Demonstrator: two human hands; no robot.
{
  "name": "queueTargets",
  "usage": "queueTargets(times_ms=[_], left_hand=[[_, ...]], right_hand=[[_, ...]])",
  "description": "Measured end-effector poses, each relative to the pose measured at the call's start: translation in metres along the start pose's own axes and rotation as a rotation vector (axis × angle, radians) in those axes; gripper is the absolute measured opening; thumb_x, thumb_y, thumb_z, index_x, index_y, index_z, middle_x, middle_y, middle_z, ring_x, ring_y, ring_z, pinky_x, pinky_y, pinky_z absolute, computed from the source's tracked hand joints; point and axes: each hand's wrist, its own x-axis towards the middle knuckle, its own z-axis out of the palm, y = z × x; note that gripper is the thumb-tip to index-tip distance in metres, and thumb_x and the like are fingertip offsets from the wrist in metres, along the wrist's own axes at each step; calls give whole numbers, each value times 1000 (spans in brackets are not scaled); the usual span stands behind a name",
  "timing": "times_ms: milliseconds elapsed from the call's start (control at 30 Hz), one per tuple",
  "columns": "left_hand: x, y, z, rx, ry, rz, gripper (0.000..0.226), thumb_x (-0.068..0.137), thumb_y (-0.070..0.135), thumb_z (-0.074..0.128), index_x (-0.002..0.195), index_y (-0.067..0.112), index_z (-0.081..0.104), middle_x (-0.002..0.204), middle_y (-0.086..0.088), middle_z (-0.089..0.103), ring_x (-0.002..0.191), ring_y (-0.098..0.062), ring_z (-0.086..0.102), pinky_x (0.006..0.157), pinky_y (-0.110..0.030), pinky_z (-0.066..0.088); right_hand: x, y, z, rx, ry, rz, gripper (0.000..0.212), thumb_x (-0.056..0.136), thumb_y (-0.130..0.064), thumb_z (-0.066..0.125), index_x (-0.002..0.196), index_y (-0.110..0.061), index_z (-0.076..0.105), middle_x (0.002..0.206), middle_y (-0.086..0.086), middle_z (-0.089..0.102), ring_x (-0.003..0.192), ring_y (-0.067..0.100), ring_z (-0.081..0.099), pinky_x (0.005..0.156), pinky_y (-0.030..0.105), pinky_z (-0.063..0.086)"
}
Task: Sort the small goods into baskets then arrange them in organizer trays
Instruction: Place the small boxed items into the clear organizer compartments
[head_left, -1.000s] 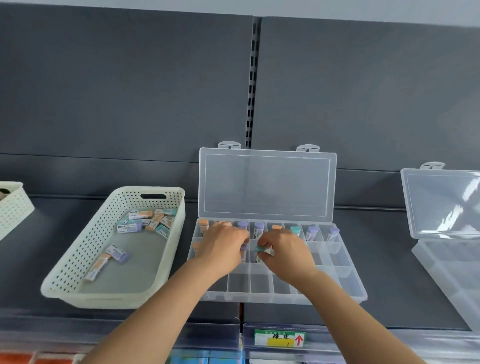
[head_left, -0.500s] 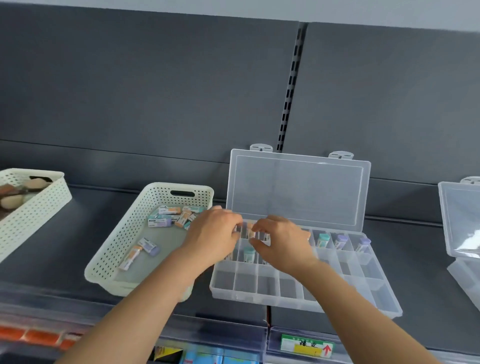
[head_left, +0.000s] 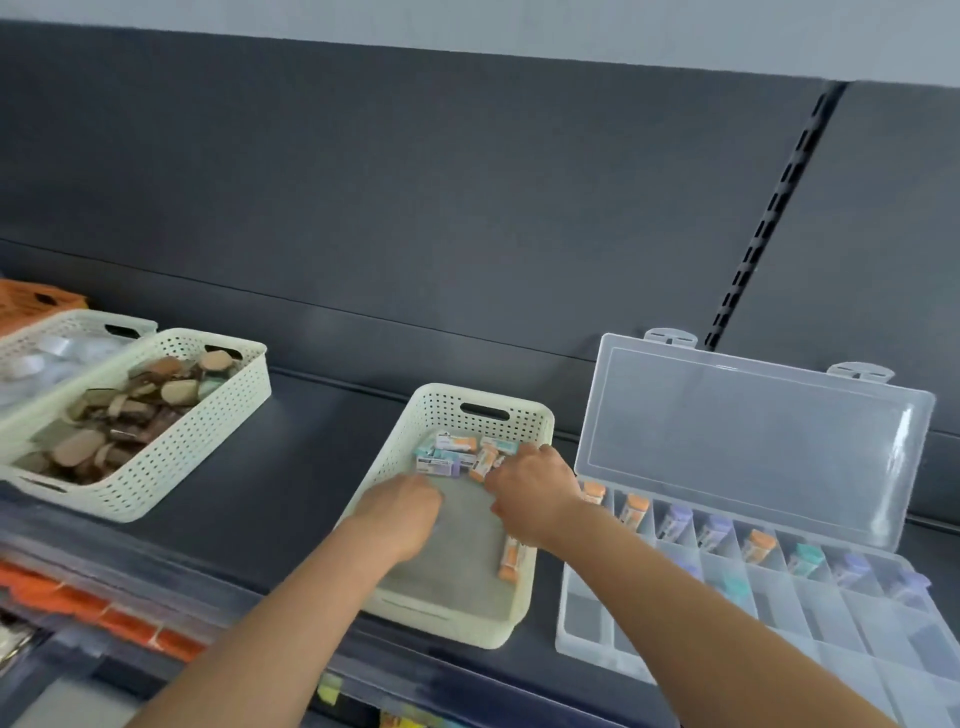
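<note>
The small boxes (head_left: 451, 457) lie heaped at the far end of the cream basket (head_left: 441, 410), just past the fingers of the right hand (head_left: 535, 488), the nearer one; most lie crosswise. One orange box (head_left: 511, 558) lies along the right wall, under that forearm. The left hand (head_left: 402, 512) hangs knuckles-up by the left wall. Whether either hand grips anything is hidden. The organizer tray (head_left: 587, 623) sits just right of the basket

Our left hand (head_left: 400, 512) and right hand (head_left: 535, 488) are in the cream perforated plastic basket (head_left: 483, 400) beside the clear plastic organizer tray (head_left: 587, 639).
</note>
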Motion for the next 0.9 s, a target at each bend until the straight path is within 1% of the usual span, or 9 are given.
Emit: queueTargets(times_ms=[167, 233, 333, 467, 533, 600, 700, 800, 900], left_hand=[[8, -8, 1, 0, 55, 35, 21, 94, 21, 52, 110, 18, 66, 119, -8, 57, 113, -28, 50, 80, -31, 37], [11, -10, 2, -11, 72, 46, 20, 94, 24, 54, 109, 18, 66, 118, -7, 58, 111, -27, 53, 75, -31, 37], [14, -12, 1, -53, 105, 58, 24, 94, 28, 55, 111, 11, 59, 114, -10, 61, 104, -31, 58, 70, -31, 36], [17, -17, -1, -287, 161, 77, 25, 90, 25, 54, 114, 20, 56, 115, -1, 63, 102, -27, 59, 77, -33, 47], [16, -18, -6, -405, 194, 71, 26, 88, 27, 59, 114, 24, 59, 107, 3, 64, 98, -23, 59, 76, -32, 48], [15, -17, -12, -496, 261, 65, 22, 87, 29, 63, 108, 25, 61, 95, 4, 64, 87, -21, 59, 69, -30, 46], [12, -11, -22, -667, 374, 76, 14, 85, 32, 67, 95, 22, 63, 78, 6, 64, 72, -19, 57, 64, -33, 45], [8, 6, -30, -761, 448, 81, 13, 85, 29, 68, 96, 22, 66, 75, 8, 65, 70, -17, 59, 67, -37, 49], [3, 36, -41, -825, 500, 91, 7, 84, 25, 69, 86, 24, 62, 69, 13, 62, 65, -9, 58, 65, -32, 46]], right_hand=[[28, -11, 5, -35, -99, 105, 30, 88, -7, 50, 116, -12, 57, 115, 9, 62, 110, 27, 50, 89, 35, 40], [35, -13, 7, 16, -95, 153, 32, 88, -3, 48, 117, -11, 56, 112, 8, 62, 109, 26, 51, 87, 34, 44], [42, -15, 8, 102, -145, 208, 30, 89, -4, 50, 118, -7, 56, 114, 10, 61, 111, 27, 51, 85, 34, 47], [46, -18, 8, 254, -161, 234, 29, 89, -10, 53, 118, -9, 55, 115, 9, 60, 110, 27, 54, 81, 33, 47], [43, -18, 5, 368, -93, 249, 31, 89, -6, 49, 120, -11, 49, 113, 10, 61, 106, 28, 57, 77, 34, 47], [38, -15, 2, 471, 4, 266, 31, 89, -5, 49, 119, -13, 47, 109, 9, 62, 100, 29, 59, 75, 35, 47], [22, -5, -2, 615, 184, 313, 25, 87, -11, 52, 110, -20, 56, 104, 4, 64, 95, 28, 60, 75, 35, 50], [-5, 10, -5, 711, 365, 349, 19, 86, -15, 55, 104, -19, 60, 96, 4, 67, 87, 27, 61, 72, 33, 50], [-38, 30, -6, 795, 542, 372, 14, 86, -15, 61, 99, -15, 59, 87, 2, 65, 78, 25, 60, 66, 31, 46]])
